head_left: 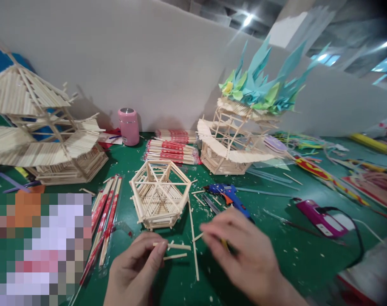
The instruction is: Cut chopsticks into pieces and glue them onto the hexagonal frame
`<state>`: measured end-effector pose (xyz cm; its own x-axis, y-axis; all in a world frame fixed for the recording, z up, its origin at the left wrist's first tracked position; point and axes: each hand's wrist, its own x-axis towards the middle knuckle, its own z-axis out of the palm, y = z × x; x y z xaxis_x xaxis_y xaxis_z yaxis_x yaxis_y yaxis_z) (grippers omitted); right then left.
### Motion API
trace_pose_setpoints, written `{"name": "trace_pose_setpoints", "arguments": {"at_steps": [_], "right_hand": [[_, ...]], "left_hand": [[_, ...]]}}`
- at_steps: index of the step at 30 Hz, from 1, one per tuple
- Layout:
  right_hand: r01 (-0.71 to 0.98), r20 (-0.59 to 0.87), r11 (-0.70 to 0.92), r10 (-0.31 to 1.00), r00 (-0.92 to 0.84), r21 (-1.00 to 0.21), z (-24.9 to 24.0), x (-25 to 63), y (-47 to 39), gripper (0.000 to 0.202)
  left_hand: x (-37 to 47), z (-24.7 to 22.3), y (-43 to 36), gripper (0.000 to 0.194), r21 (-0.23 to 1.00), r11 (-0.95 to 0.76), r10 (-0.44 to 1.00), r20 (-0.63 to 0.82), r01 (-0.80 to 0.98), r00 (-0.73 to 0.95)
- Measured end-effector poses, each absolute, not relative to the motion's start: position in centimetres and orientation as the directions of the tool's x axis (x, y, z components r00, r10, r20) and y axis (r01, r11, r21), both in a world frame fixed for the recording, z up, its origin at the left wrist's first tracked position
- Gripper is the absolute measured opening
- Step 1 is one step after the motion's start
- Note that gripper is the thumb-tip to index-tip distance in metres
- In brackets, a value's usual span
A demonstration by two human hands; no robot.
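Just in front of an open stick frame (pixel 157 184), a person's left hand (pixel 139 263) pinches a short stick (pixel 180 246) between thumb and forefinger; a second short piece (pixel 176 256) juts out beneath. The right hand (pixel 247 250), to the frame's near right, has thumb and forefinger almost together, though blur hides whether they grip anything. One long stick (pixel 194 242) lies between the hands, running from beside the frame.

The frame, at the centre of the green table (pixel 168 293), has its base, slanted walls and crossing top spokes joined; it appears only partly built, lacking the curved skirts of two larger towers, one behind left (pixel 66 146), one behind right (pixel 223 152). One blue glue gun (pixel 228 193) lies right of it; one pink flask (pixel 128 127) stands behind.
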<state>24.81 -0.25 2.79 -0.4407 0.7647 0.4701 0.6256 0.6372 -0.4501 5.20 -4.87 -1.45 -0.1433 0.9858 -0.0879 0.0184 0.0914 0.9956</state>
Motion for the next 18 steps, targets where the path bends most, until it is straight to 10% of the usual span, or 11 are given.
{"name": "trace_pose_setpoints", "arguments": {"at_steps": [11,18], "right_hand": [[0.539,0.425,0.742,0.67,-0.608,-0.398,3.2,19.4,-0.4,0.019],[0.57,0.368,0.758,0.652,-0.663,-0.316,4.1,19.1,1.8,0.021]], "left_hand": [[4.0,-1.5,-5.3,0.009,0.997,-0.067,0.981,0.072,0.031,-0.178],[2.0,-1.9,-5.3,0.014,0.878,-0.229,0.92,0.336,0.42,-0.201]]}}
